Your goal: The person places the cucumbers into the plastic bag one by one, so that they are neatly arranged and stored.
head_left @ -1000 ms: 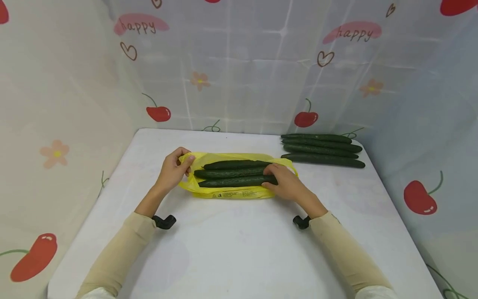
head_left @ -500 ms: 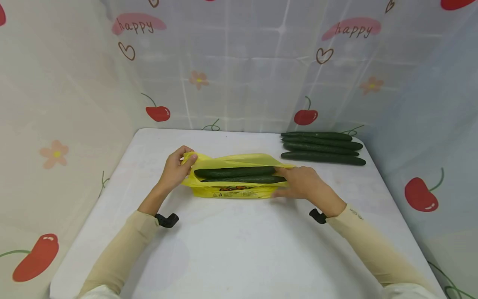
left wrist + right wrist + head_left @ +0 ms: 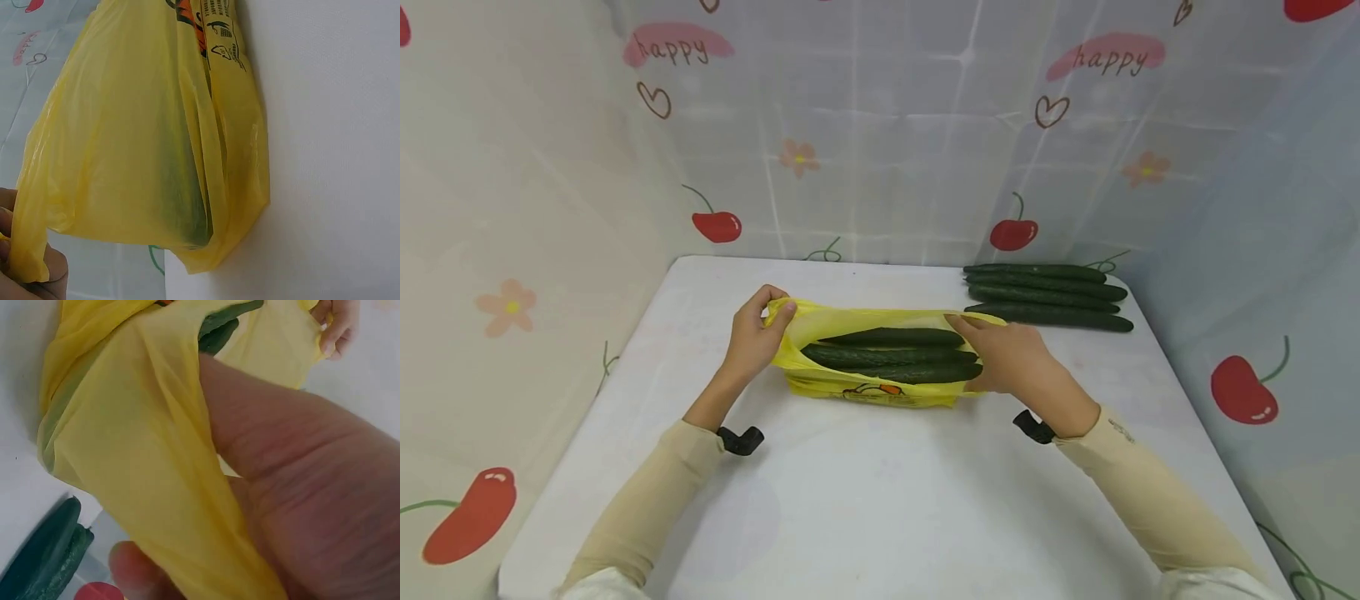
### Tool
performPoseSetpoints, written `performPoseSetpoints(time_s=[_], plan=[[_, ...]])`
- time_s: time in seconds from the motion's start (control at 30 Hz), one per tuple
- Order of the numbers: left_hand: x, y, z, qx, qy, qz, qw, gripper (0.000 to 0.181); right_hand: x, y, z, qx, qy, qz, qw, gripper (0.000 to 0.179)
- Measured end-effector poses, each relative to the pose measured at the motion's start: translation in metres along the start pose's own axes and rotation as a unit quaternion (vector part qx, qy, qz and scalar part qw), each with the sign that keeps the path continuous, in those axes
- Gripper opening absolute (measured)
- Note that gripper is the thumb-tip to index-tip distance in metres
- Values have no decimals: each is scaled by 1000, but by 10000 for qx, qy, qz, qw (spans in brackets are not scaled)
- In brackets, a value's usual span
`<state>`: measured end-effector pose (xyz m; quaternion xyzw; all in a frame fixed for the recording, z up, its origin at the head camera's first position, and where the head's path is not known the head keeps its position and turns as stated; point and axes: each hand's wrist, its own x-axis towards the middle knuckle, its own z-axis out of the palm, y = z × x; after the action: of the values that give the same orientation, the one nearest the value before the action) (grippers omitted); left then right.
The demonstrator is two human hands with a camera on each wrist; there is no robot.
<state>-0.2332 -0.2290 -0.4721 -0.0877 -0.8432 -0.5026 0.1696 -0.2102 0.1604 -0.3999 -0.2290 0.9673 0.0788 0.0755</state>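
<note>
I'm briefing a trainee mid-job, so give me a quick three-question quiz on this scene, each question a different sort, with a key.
1. True or false: cucumbers show in the open mouth of the yellow bag.
2. The left grip holds: A) a cucumber; B) the yellow bag's edge; C) nothing.
3. Fill in: the loose cucumbers lie toward the far ____ corner of the table, from the person's side.

Key: 1 true; 2 B; 3 right.
</note>
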Motion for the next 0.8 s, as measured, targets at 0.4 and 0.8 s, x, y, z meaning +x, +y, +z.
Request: performPoseSetpoints(time_s=[0.4, 0.8], plan=[[3, 17, 3, 212, 389, 260, 9987, 27, 3, 8, -22, -121, 148, 337, 9992, 72], [-2, 11, 7, 374, -170, 26, 9992, 30, 11, 0, 6, -188, -333, 278, 9989, 119]])
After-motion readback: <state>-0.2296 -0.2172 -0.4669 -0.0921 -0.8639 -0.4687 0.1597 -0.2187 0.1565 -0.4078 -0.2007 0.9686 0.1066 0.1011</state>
